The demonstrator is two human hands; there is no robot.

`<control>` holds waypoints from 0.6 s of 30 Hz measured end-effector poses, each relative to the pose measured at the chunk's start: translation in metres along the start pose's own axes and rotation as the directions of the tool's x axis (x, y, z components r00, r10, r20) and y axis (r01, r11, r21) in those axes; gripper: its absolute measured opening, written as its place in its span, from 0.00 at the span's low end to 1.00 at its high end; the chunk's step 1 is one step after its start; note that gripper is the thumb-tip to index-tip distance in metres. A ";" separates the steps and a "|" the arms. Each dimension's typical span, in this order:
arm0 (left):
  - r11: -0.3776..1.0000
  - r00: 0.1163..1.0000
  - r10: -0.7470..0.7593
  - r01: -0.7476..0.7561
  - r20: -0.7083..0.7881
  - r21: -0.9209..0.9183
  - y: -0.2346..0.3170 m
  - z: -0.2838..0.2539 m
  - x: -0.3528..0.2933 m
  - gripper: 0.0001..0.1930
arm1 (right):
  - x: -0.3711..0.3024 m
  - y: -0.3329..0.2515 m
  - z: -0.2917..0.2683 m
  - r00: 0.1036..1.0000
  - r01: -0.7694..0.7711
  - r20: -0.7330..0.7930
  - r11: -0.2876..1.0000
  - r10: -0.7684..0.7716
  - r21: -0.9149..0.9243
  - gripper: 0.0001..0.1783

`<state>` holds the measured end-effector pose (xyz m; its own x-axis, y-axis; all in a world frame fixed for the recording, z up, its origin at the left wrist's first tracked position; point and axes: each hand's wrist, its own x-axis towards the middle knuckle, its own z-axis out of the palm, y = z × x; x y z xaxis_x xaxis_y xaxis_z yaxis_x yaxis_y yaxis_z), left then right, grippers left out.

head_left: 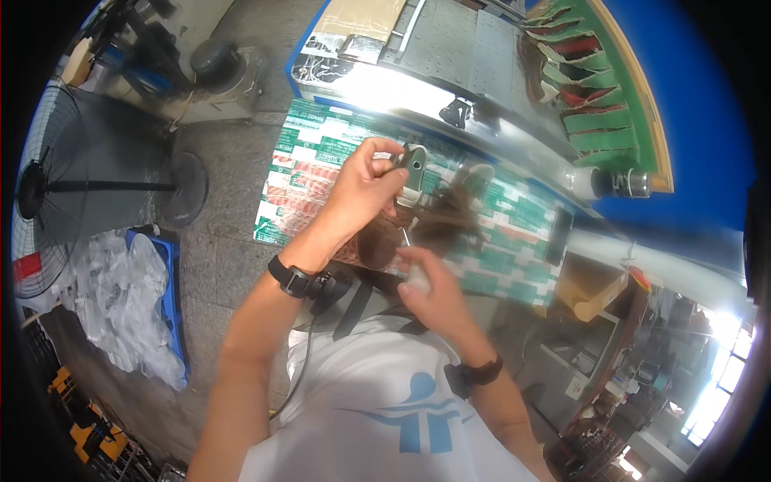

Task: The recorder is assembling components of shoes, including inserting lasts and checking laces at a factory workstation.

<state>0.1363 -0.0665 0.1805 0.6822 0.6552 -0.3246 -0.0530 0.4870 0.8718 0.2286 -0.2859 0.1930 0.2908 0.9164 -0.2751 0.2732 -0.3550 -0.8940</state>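
Note:
My left hand (369, 183) is closed in a pinch on the edge of a grey-green piece (413, 170) with a pale rim and a round dark hole. Brown leather-like material (377, 243) hangs below it, partly hidden by my fingers. My right hand (434, 293) is wrapped round the pale handle of a thin metal-tipped tool (405, 236), whose tip points up toward the brown material. More brown strips (450, 210) lie just to the right, smeared by motion. All this is over a table (309, 132) covered in green, white and red printed sheets.
Beyond the table stands a metal machine (438, 48), with green, red and brown pieces (590, 96) lined up at its right. A black floor fan (96, 186) and a blue crate of clear plastic bags (173, 313) stand left. A cardboard box (593, 293) sits at right.

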 end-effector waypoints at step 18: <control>0.526 0.925 0.323 -0.352 0.201 0.774 -0.022 -0.049 0.077 0.26 | 0.039 -0.001 0.014 0.991 0.129 -0.004 0.942 -0.137 -0.310 0.53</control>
<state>0.1539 0.0016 0.1179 0.7602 0.6473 0.0555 0.2965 -0.4217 0.8569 0.2268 -0.2475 0.1786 0.2546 0.9556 -0.1481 0.5795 -0.2733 -0.7678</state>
